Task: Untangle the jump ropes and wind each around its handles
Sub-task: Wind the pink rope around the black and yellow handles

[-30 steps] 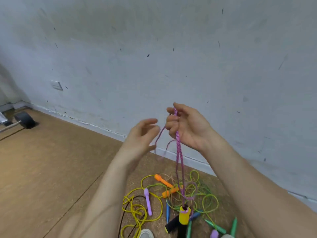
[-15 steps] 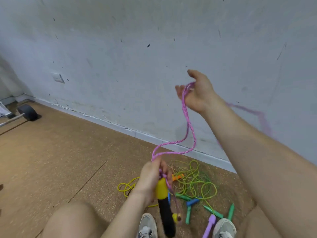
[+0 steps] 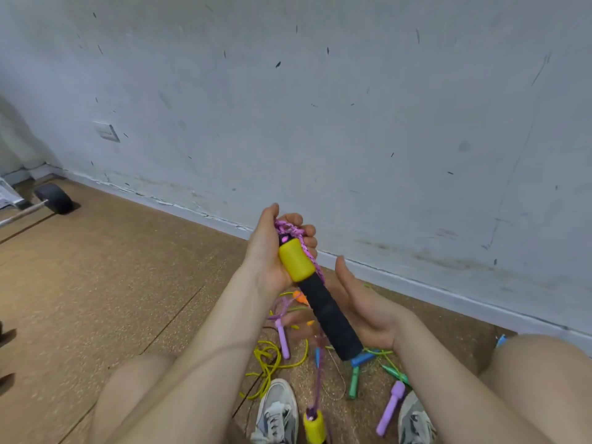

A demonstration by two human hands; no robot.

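Between the knees (image 3: pixel 144 379), lifted off the floor (image 3: pixel 96 283): handle (image 3: pixel 330 318) with a yellow cap and a black foam grip, tilted, cap end up and left, grip end down and right.
Left hand (image 3: pixel 272 251): closed round the yellow cap, thumb side toward the camera, fingers curled over the far side.
Pink rope (image 3: pixel 296 232): braided, bunched under the left fingers at the cap's tip; one strand runs down the cap's right edge onto the top of the black grip.
Right hand (image 3: pixel 365 310): open, palm turned toward the black grip, thumb up, fingers straight and blurred behind the grip; contact with the grip cannot be told.
Second handle (image 3: pixel 314 426): same yellow cap, low at the bottom edge between the shoes (image 3: pixel 277 411), a pink strand rising from it; hanging or resting, cannot tell.
Floor pile, below the hands: yellow rope (image 3: pixel 272 360) in loose loops on the left; purple handle (image 3: pixel 283 339) just beside it; orange handle (image 3: pixel 299 296) showing between the left wrist and the grip; blue handle (image 3: pixel 362 359) and green handle (image 3: pixel 353 384) near the grip's low end; thin green rope (image 3: pixel 379 351) close by them; other purple handle (image 3: pixel 390 408) beside the right shoe (image 3: pixel 415 418).
Shoes: grey and white, one each side of the second handle.
Floor surface: brown, cork-like boards.
Wall (image 3: pixel 352 123): pale, scuffed, with a socket plate (image 3: pixel 107 132) at left.
Far left: dark wheel (image 3: pixel 54 198) on a metal rod by the wall.
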